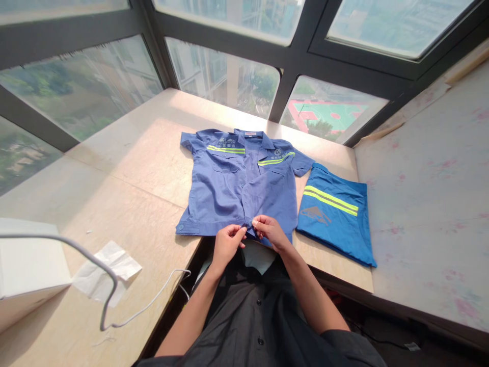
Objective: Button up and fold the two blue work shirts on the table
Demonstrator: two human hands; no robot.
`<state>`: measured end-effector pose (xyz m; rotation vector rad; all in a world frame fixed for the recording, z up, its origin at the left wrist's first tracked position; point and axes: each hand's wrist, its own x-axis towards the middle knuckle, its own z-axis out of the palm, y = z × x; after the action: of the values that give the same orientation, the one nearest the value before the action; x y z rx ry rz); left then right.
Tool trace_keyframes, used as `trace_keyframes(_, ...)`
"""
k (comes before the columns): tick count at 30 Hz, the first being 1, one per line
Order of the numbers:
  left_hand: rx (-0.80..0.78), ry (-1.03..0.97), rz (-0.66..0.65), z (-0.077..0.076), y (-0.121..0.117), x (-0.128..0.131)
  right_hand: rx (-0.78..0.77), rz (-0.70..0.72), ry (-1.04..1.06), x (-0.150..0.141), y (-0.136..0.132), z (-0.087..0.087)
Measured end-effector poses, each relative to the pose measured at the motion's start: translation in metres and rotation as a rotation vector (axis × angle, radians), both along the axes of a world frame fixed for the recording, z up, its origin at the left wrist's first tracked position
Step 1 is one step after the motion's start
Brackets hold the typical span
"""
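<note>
A blue short-sleeved work shirt point(217, 188) with yellow-green reflective stripes lies spread front side up, its collar toward the window. Both hands are at its bottom hem, in the middle where the two front panels meet. My left hand point(228, 244) pinches the waistband edge between thumb and fingers. Close beside it, my right hand point(270, 230) pinches the other panel's edge at the hem. Whether a button sits between the fingertips cannot be made out. To the right lies a folded, brighter blue garment point(334, 234) with similar stripes and a grey print.
The shirt rests on a pale wooden surface point(153, 188) below framed windows point(229, 76). At the left are a white box point(34, 255), a crumpled white tissue point(110, 267) and a bent grey cable point(109, 272). A flower-patterned wall point(428, 219) bounds the right side.
</note>
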<state>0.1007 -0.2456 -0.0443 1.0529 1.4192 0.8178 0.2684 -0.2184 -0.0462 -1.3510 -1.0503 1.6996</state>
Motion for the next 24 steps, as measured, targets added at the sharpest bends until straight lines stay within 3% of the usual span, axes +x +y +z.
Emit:
trace_keyframes(3, 0.124, 0.185, 0.048, -0.005, -0.007, -0.008, 0.155, 0.097, -0.222, 0.012, 0.000, -0.005)
trace_keyframes(6, 0.421, 0.463, 0.135, -0.009, -0.010, -0.021, 0.441, 0.127, -0.518, 0.026, -0.001, -0.012)
trace_keyframes(9, 0.660, 0.643, -0.045, -0.017, -0.003, -0.037, 0.685, 0.207, -0.749, 0.039, -0.001, -0.025)
trace_keyframes(11, 0.670, 0.743, -0.222, -0.028, 0.006, -0.047, 0.744, 0.288, -0.914, 0.046, 0.000, -0.038)
trace_keyframes(13, 0.597, 0.863, -0.300, -0.041, 0.015, -0.057, 0.720, 0.360, -1.069, 0.054, 0.001, -0.053)
trace_keyframes(18, 0.533, 1.044, -0.275, -0.066, 0.022, -0.084, 0.691, 0.474, -1.207, 0.075, -0.004, -0.075)
trace_keyframes(24, 0.558, 1.084, -0.178, -0.066, 0.018, -0.109, 0.747, 0.498, -1.187, 0.092, -0.013, -0.070)
